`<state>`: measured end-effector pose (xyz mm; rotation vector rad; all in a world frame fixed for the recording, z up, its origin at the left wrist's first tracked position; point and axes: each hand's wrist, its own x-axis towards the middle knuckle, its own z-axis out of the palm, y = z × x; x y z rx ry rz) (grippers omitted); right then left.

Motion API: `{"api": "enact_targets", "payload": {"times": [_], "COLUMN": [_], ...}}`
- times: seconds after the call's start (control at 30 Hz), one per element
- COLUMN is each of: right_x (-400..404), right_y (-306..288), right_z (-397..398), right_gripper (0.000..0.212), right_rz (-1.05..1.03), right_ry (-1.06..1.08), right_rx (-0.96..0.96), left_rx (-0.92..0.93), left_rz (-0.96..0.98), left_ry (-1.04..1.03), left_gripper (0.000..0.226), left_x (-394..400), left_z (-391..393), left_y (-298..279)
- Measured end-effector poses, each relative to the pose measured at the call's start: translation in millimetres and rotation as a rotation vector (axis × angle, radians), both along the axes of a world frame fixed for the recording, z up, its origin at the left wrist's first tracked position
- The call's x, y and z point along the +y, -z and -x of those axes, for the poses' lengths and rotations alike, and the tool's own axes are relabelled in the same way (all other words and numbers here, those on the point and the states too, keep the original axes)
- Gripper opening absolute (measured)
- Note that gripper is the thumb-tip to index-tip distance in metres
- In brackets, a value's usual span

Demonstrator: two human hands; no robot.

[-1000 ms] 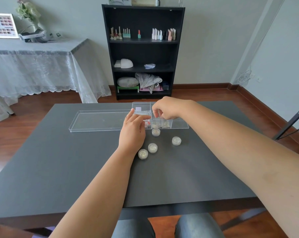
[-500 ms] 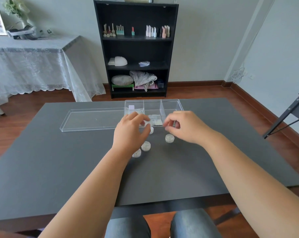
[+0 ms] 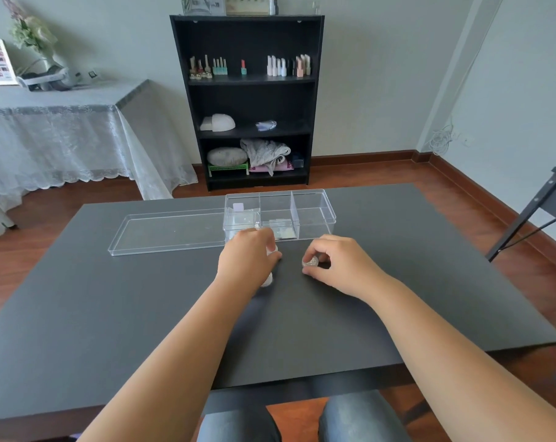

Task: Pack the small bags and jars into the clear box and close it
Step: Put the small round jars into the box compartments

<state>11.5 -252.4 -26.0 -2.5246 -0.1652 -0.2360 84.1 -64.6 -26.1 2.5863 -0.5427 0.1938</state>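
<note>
the clear box [image 3: 313,208] sits open on the dark table [image 3: 111,314], split into three compartments. its lid [image 3: 168,232] lies flat on the table, touching the box's left end. small bags [image 3: 281,228] lie in the middle compartment of the box, and something pale and flat sits in the left one, though the clear walls and glare make it hard to say what. the right compartment looks bare, but reflections blur it.

just in front of the box, the right hand [image 3: 340,266] has thumb and fingers pinched around a small round jar [image 3: 310,261]; whether the jar is lifted or resting on the table cannot be told. the left hand [image 3: 248,260] curls palm-down in front of the box's left compartment and hides most of what lies beneath it. a sliver of one jar [image 3: 273,249] peeks out by its fingertips, and part of another jar [image 3: 266,280] shows under the heel of the hand. whether the left fingers are closed on a jar or only resting over it cannot be made out. any further jars under that hand are out of sight.

behind the box, beyond the table, stands a black shelf [image 3: 248,100] with small bottles, too small to read. both forearms are cut off at the bottom edge.
</note>
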Motion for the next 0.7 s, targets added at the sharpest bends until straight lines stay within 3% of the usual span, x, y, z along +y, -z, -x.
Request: {"api": "enact_targets", "payload": {"times": [0.23, 0.43, 0.53, 0.7], "right_x": [-18, -22, -23, -25], "right_y": [4, 16, 20, 23], "right_z": [4, 5, 3, 3], "right_gripper": [0.012, 0.012, 0.012, 0.011], "right_rz": [-0.107, -0.157, -0.144, -0.142], "right_ry": [0.08, 0.155, 0.167, 0.16], "right_rx": [-0.027, -0.111, -0.141, -0.127], "left_rx": [-0.054, -0.028, 0.0, 0.153], "left_rz": [0.231, 0.15, -0.026, -0.526], "left_ry": [0.187, 0.241, 0.232, 0.251], "left_gripper": [0.015, 0.015, 0.019, 0.032], "left_x": [-22, -65, -86, -111], "left_z": [-3, -32, -47, -65], "left_y": [-40, -71, -80, -92]}}
